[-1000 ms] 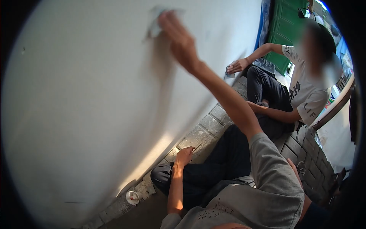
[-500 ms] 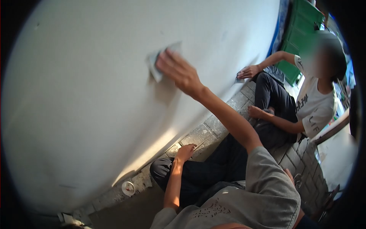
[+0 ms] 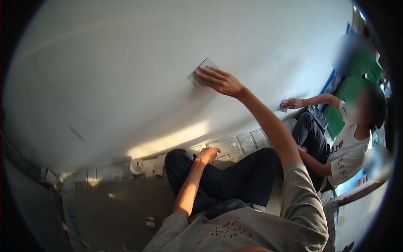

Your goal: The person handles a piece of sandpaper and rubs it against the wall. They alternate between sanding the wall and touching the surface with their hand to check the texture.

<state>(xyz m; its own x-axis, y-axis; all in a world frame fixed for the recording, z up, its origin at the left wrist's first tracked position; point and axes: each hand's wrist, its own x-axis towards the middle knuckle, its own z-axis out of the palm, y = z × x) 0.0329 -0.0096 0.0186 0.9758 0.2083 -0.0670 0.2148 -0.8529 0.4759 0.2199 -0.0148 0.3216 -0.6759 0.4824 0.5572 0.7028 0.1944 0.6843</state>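
Observation:
My right hand (image 3: 219, 80) presses a thin grey sheet (image 3: 206, 64) flat against the pale wall (image 3: 126, 84), its fingers over the sheet. The sheet's corners stick out above and to the left of the fingertips. My left hand (image 3: 206, 155) rests by my left knee, low near the foot of the wall; its fingers are loosely spread and nothing shows in them. To the right, a seated co-worker's hand (image 3: 293, 103) holds a similar small sheet (image 3: 282, 107) against the same wall.
A round white cup (image 3: 137, 166) stands on the paving at the wall's foot. A small pinkish object (image 3: 150, 222) lies on the ground at lower left. The co-worker (image 3: 344, 147) sits close by on my right, with a green panel (image 3: 336, 122) behind.
The view has turned, so the wall and co-worker appear shifted. My right hand is still on the sheet against the wall, now sharper in view. My left hand remains by the knee.

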